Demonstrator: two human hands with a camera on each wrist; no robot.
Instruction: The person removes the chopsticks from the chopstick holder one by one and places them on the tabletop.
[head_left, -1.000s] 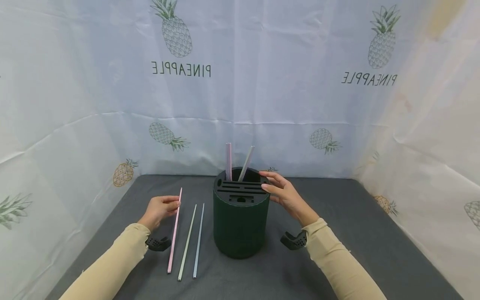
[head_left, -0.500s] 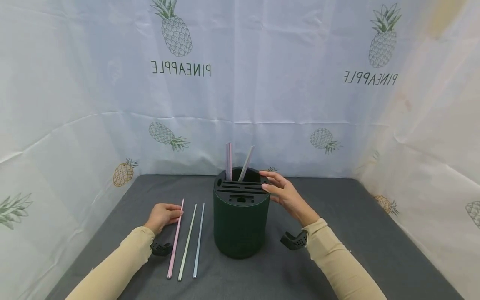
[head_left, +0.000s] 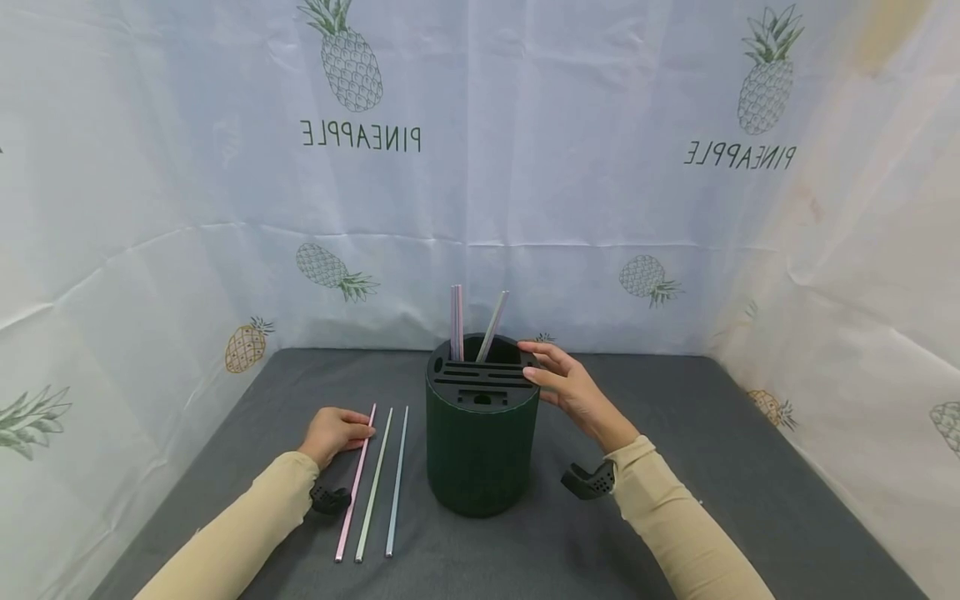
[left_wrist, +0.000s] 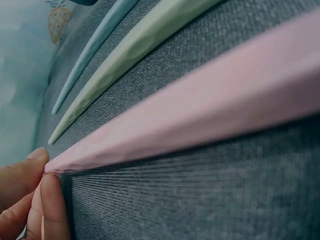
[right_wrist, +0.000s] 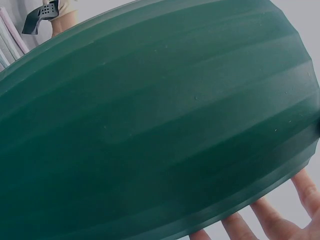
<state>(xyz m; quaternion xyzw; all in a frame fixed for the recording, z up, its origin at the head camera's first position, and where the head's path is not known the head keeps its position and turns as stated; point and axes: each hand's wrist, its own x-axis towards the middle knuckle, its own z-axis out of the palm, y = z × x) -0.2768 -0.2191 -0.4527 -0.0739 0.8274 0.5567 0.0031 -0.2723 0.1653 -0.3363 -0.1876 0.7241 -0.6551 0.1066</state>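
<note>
Thumb and fingertips of my left hand [head_left: 337, 433] pinch a pink chopstick [head_left: 356, 492] near its thin far end. Along the dark cloth, the pink chopstick lies almost parallel to a green chopstick [head_left: 373, 487] and a blue chopstick [head_left: 398, 483] on its right. In the left wrist view the pinch shows at the narrow tip of the pink chopstick [left_wrist: 175, 110]. My right hand [head_left: 573, 392] touches the right side of the rim of a dark green round holder [head_left: 480, 458], its fingers spread and fairly straight. In the right wrist view, the ribbed green wall of the holder [right_wrist: 165, 115] fills most of the picture.
Several chopsticks [head_left: 457, 321] stand in the holder's rear opening, some leaning right. The slotted black top [head_left: 483, 385] covers its front part. A dark grey cloth [head_left: 637, 533] covers the table. White curtains [head_left: 562, 200] with pineapple prints hang behind and at both sides.
My left hand has moved right and slightly nearer with the pink chopstick, which now lies closer to the green one. The right hand and the holder have stayed put.
</note>
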